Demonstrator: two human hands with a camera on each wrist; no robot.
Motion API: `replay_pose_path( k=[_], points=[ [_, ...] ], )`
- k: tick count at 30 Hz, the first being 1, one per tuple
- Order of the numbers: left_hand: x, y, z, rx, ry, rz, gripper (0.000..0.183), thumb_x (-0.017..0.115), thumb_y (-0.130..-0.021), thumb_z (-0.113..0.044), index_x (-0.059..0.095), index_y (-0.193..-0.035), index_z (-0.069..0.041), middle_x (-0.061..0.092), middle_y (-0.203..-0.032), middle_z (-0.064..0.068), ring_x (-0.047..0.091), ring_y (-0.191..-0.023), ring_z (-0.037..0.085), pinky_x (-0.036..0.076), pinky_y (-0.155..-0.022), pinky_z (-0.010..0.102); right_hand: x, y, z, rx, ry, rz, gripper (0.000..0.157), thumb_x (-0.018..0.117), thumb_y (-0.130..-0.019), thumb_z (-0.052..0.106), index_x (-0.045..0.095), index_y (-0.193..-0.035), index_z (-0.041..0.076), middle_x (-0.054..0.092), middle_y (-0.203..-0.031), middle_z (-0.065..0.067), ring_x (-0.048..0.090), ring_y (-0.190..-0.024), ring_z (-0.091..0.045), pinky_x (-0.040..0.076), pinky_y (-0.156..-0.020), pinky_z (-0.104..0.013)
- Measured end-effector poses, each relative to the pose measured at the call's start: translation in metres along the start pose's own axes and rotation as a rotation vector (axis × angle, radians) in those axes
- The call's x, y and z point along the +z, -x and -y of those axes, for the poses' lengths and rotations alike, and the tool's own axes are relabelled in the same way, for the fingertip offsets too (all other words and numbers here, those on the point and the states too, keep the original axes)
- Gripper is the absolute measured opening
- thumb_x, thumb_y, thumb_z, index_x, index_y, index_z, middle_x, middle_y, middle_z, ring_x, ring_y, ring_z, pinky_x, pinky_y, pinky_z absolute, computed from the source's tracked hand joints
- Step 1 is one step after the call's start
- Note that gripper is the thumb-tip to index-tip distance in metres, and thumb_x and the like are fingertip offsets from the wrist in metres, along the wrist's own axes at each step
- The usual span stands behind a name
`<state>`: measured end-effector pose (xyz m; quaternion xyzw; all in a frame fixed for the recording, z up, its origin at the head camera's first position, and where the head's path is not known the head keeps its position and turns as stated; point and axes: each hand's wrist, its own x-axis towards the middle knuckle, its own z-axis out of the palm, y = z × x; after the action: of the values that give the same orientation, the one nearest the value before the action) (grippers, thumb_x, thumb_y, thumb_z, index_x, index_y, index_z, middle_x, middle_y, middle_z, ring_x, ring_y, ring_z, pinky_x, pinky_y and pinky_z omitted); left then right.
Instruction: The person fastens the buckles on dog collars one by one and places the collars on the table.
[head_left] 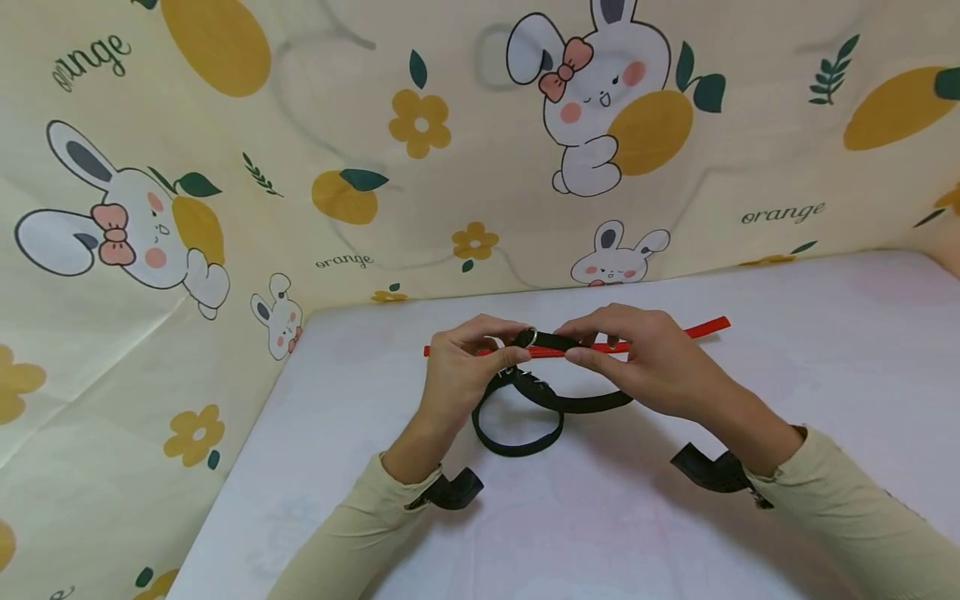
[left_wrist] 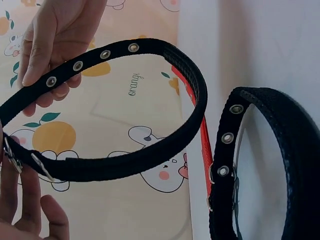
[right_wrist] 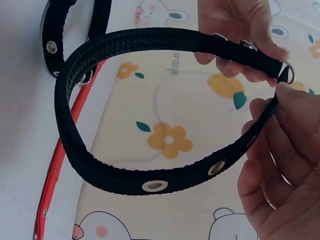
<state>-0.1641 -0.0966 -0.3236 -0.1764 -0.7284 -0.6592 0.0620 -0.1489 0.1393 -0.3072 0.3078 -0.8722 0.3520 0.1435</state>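
Note:
Between both hands is a black collar (head_left: 555, 340) with metal eyelets, bent into a loop. My left hand (head_left: 461, 367) pinches it near the buckle (left_wrist: 14, 155) and the metal ring (right_wrist: 289, 72). With thumb and fingers, my right hand (head_left: 656, 358) pinches the narrower eyelet end, close to that ring. In the right wrist view, the strap end meets the ring; whether it passes through cannot be told. Below the hands, another black collar (head_left: 517, 451) rests on the table as a loop. A red collar (head_left: 708, 327) lies stretched out behind the hands.
The white table (head_left: 570, 517) carries the collars. A cream cloth (head_left: 450, 75) with printed rabbits and oranges rises behind it and at the left. Black straps (head_left: 459, 490) are worn at both wrists, below the sleeves' cuffs.

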Motion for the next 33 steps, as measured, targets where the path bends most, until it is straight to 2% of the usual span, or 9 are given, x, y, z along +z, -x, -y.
replay_pose_path(
  k=[6, 9, 12, 18, 24, 29, 33],
  points=[
    [0.002, 0.001, 0.002, 0.014, 0.023, 0.044, 0.03, 0.083, -0.074, -0.009, 0.076, -0.102, 0.001, 0.073, -0.088, -0.014, 0.062, -0.078, 0.014, 0.047, -0.064, 0.019, 0.002, -0.001, -0.001, -0.06, -0.029, -0.01, 0.028, 0.077, -0.087, 0.016, 0.073, -0.114, 0.024, 0.069, -0.096, 0.018, 0.06, -0.091, 0.002, 0.049, -0.076, -0.021],
    [0.003, 0.002, 0.002, 0.021, 0.029, 0.047, 0.03, 0.082, -0.075, -0.009, 0.076, -0.102, 0.002, 0.073, -0.089, -0.015, 0.062, -0.08, 0.012, 0.046, -0.064, 0.019, 0.003, -0.001, -0.002, -0.075, -0.04, -0.01, 0.028, 0.077, -0.087, 0.016, 0.073, -0.115, 0.023, 0.07, -0.098, 0.017, 0.061, -0.092, 0.003, 0.05, -0.077, -0.021],
    [0.004, 0.002, 0.002, 0.024, 0.036, 0.049, 0.028, 0.082, -0.077, -0.008, 0.076, -0.103, 0.002, 0.074, -0.092, -0.013, 0.063, -0.083, 0.01, 0.047, -0.066, 0.02, 0.003, -0.001, -0.002, -0.066, -0.04, -0.005, 0.029, 0.077, -0.087, 0.017, 0.073, -0.116, 0.023, 0.07, -0.1, 0.017, 0.061, -0.094, 0.002, 0.051, -0.078, -0.023],
    [0.004, 0.003, 0.002, 0.013, 0.028, 0.061, 0.023, 0.078, -0.084, -0.011, 0.076, -0.104, -0.002, 0.075, -0.098, -0.001, 0.064, -0.092, 0.015, 0.055, -0.075, 0.026, 0.006, 0.0, 0.0, -0.027, -0.029, 0.004, 0.028, 0.075, -0.089, 0.021, 0.072, -0.117, 0.024, 0.07, -0.101, 0.017, 0.062, -0.094, 0.0, 0.051, -0.076, -0.024],
    [0.003, 0.003, 0.002, 0.034, 0.015, 0.064, 0.022, 0.078, -0.085, -0.013, 0.077, -0.105, -0.004, 0.074, -0.1, 0.004, 0.063, -0.096, 0.015, 0.056, -0.078, 0.026, 0.006, -0.001, -0.002, 0.017, -0.024, 0.061, 0.03, 0.076, -0.089, 0.026, 0.071, -0.118, 0.025, 0.071, -0.1, 0.014, 0.063, -0.095, -0.003, 0.052, -0.079, -0.031],
    [0.0, 0.001, 0.003, 0.076, -0.015, 0.012, 0.022, 0.076, -0.085, -0.01, 0.076, -0.106, -0.003, 0.074, -0.1, 0.002, 0.062, -0.097, 0.014, 0.049, -0.079, 0.025, 0.003, -0.002, -0.006, 0.067, -0.016, 0.131, 0.028, 0.077, -0.088, 0.024, 0.069, -0.115, 0.025, 0.071, -0.098, 0.013, 0.064, -0.097, -0.005, 0.051, -0.086, -0.041],
    [-0.005, -0.001, 0.002, 0.074, -0.001, -0.064, 0.022, 0.074, -0.087, -0.006, 0.074, -0.108, 0.0, 0.072, -0.097, -0.008, 0.063, -0.092, 0.014, 0.05, -0.076, 0.022, 0.0, -0.004, -0.01, 0.078, -0.002, 0.134, 0.025, 0.076, -0.089, 0.025, 0.068, -0.113, 0.025, 0.071, -0.096, 0.013, 0.063, -0.094, -0.006, 0.051, -0.085, -0.04]
  ],
)
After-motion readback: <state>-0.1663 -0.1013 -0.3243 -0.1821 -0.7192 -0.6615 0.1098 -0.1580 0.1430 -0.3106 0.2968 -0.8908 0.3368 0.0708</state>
